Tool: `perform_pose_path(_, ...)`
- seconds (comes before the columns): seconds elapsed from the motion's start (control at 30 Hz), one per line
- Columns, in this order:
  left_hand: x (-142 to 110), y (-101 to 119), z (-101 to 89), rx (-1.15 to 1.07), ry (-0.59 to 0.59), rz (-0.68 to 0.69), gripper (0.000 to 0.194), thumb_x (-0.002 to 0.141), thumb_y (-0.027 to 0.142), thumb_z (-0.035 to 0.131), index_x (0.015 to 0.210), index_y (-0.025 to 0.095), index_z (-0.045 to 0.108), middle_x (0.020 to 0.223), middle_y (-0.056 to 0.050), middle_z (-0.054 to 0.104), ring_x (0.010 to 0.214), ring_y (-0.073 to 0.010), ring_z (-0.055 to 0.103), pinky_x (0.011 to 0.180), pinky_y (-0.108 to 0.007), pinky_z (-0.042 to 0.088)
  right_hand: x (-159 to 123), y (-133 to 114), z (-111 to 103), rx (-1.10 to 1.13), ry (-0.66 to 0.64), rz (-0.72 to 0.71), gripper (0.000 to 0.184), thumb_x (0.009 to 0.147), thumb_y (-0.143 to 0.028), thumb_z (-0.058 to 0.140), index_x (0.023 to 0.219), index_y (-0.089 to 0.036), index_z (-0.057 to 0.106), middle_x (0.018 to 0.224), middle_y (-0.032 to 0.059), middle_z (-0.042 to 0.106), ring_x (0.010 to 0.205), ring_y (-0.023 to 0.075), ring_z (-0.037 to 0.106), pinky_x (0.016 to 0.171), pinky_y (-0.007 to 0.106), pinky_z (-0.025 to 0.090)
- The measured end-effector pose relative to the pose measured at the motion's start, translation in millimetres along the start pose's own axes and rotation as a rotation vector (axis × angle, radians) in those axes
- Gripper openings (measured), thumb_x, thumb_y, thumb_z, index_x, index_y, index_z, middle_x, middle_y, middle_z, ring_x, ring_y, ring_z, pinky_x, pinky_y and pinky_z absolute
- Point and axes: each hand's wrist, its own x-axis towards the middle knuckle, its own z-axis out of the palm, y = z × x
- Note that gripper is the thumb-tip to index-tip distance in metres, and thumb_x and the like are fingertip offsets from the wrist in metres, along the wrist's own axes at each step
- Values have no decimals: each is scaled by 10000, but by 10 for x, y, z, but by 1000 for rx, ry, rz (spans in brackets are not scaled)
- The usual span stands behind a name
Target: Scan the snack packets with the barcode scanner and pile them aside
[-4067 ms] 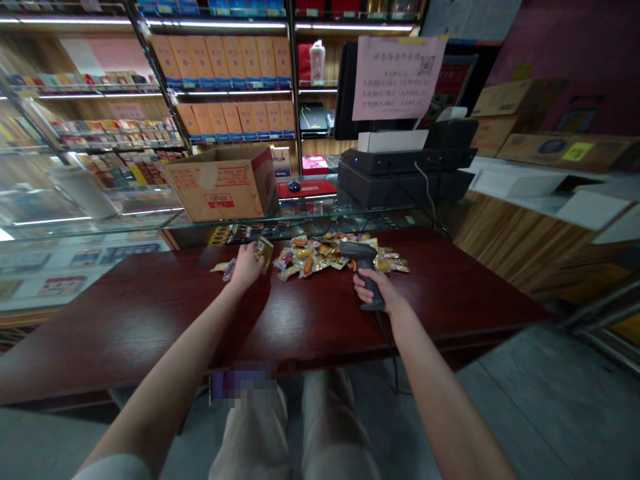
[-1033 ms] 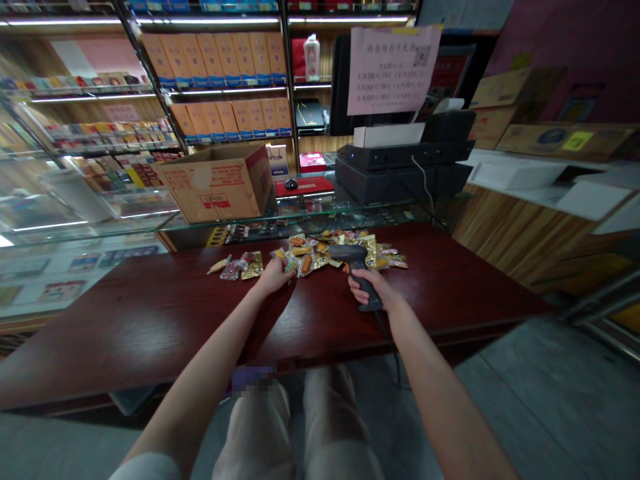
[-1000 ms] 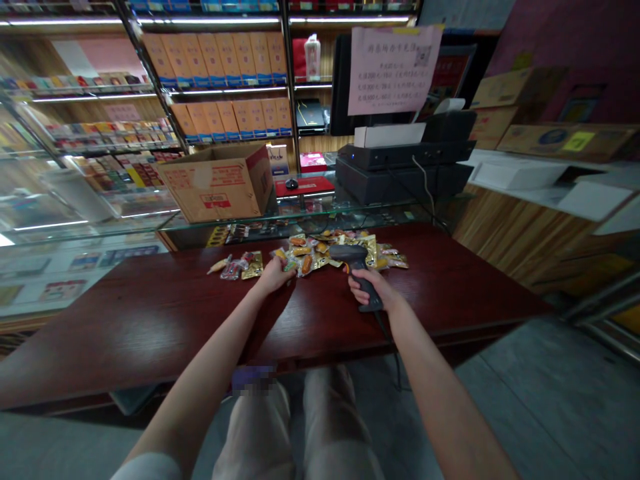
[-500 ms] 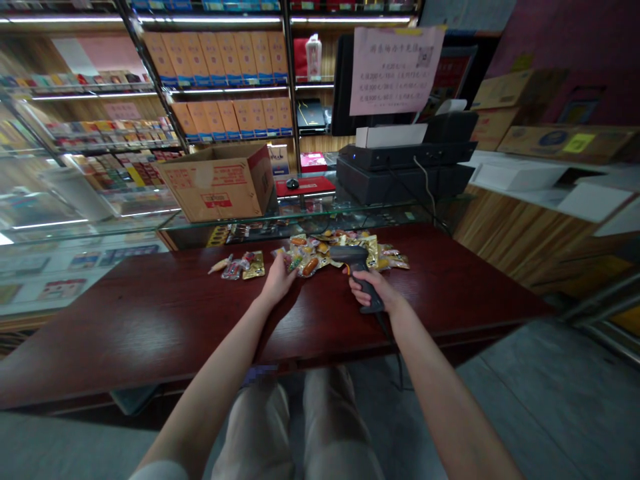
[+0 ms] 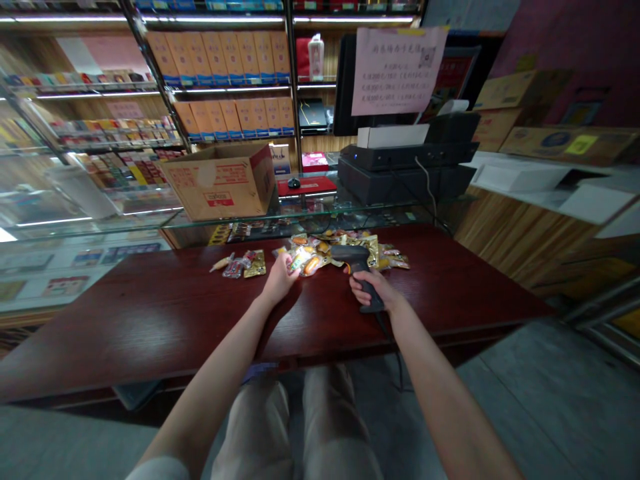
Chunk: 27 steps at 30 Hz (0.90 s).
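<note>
My right hand (image 5: 371, 290) is wrapped round the grip of a dark barcode scanner (image 5: 350, 254), whose head points left. Its bright light falls on the packaged snacks (image 5: 311, 264) in a heap on the dark red table. At the heap's left edge, my left hand (image 5: 280, 277) pinches a small clear snack packet (image 5: 296, 259), partly hidden by the fingers. Further left, apart from the heap, lie a gold packet (image 5: 255, 264), a clear packet with red in it (image 5: 233, 268) and a pale snack piece (image 5: 220, 264).
Behind the table (image 5: 170, 313) runs a glass counter bearing an open cardboard box (image 5: 223, 187), a mouse (image 5: 294, 183) and a black cash drawer (image 5: 405, 183) beneath a monitor with a pink notice (image 5: 397, 72). The scanner's cable (image 5: 400, 363) hangs over the front edge.
The scanner's light has come on and now brightens the packets beside my left hand. Both hands stay almost where they were.
</note>
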Motion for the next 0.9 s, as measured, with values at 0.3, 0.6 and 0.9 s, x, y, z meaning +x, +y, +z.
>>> perform_pose_path(0.3,128,-55,-886,955,140,-198,287,841,435,579,970,180,595,1001,-201,684,1106,-425,539,979,-582,320,-1,-8,13,14,-5,-2,324,772,-345,656,1021,-207,502,566,-99,480,335,47,314,318,181,252)
perform_pose_path(0.6,296,-87,-928,1113,66,-227,542,921,473,443,1228,54,597,1326,-298,543,1257,-424,466,1042,-582,313,-1,-7,5,2,16,0,329,767,-355,674,1007,-200,509,557,-101,480,333,46,330,313,179,262)
perform_pose_path(0.9,636,-16,-44,843,-250,-503,586,810,519,647,1230,112,623,1337,-266,588,1257,-430,530,996,-517,376,5,-5,-12,11,37,9,336,746,-357,694,986,-199,520,553,-98,500,329,49,344,320,189,276)
